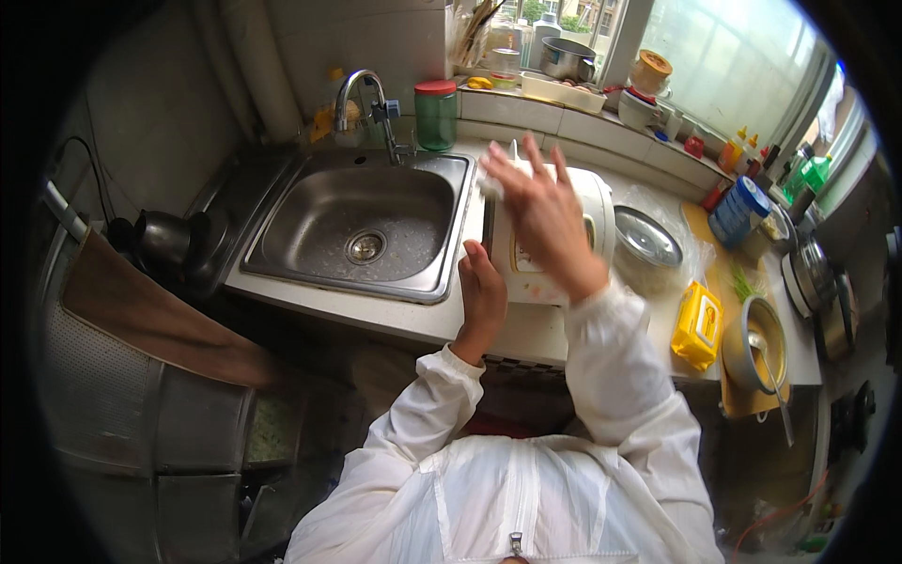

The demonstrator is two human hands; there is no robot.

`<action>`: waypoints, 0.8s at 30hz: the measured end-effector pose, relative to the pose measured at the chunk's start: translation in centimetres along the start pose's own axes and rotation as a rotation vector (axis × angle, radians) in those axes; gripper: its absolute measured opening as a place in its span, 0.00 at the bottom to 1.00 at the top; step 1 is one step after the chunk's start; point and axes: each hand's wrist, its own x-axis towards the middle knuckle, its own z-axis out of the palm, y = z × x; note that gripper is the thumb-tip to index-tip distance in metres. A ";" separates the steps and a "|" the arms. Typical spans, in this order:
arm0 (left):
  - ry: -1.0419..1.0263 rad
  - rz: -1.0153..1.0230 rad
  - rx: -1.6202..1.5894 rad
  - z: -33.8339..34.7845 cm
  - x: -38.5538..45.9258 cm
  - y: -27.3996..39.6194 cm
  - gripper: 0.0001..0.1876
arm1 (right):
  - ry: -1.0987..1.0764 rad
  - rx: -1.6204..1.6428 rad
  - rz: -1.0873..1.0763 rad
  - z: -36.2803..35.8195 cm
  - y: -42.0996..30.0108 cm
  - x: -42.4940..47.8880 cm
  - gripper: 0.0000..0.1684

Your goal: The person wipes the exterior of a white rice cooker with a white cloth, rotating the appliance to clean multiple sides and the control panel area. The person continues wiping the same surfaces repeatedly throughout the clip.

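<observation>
A white rice cooker stands on the counter right of the stainless steel sink. My right hand is raised over it, blurred, fingers spread, covering much of its lid and front. A small whitish patch shows beside that hand's fingers; what it is cannot be made out. At the cooker's near left side is my left hand, thumb pointing up. Its other fingers are mostly hidden, and whether it touches the cooker is unclear. White sleeves cover both arms down to the wrists.
The tap arches over the sink, beside a red-lidded green jar. Right of the cooker are a glass lid, a yellow wipes pack and a bowl with a spoon. A steel pot stands on the windowsill.
</observation>
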 end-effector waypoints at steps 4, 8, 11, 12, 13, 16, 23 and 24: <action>-0.034 -0.066 0.081 -0.9 0.1 2.3 0.32 | 0.091 0.074 0.250 0.1 6.0 3.5 0.20; -0.183 0.060 0.035 -1.6 1.8 3.0 0.31 | 0.469 0.805 0.450 -4.6 9.6 -2.2 0.21; -0.154 0.112 -0.167 0.1 3.4 4.2 0.30 | 0.444 1.011 0.872 -4.5 11.0 -9.5 0.20; -0.188 0.049 -0.220 0.1 4.5 3.1 0.29 | 0.439 0.995 0.906 -4.1 10.5 -11.6 0.19; -0.227 -0.011 -0.252 0.0 5.1 3.3 0.27 | 0.434 0.982 0.943 -3.7 9.8 -13.4 0.19; -0.366 -0.194 -0.362 0.1 6.3 5.8 0.29 | 0.402 1.101 0.953 -3.4 6.6 -16.4 0.21; -0.347 -0.286 -0.320 -0.2 9.3 7.4 0.24 | 0.504 0.974 0.663 -2.7 0.9 -11.7 0.29; -0.375 -0.251 -0.274 -0.1 9.8 7.1 0.27 | 0.486 0.747 0.509 -2.8 1.1 -10.3 0.27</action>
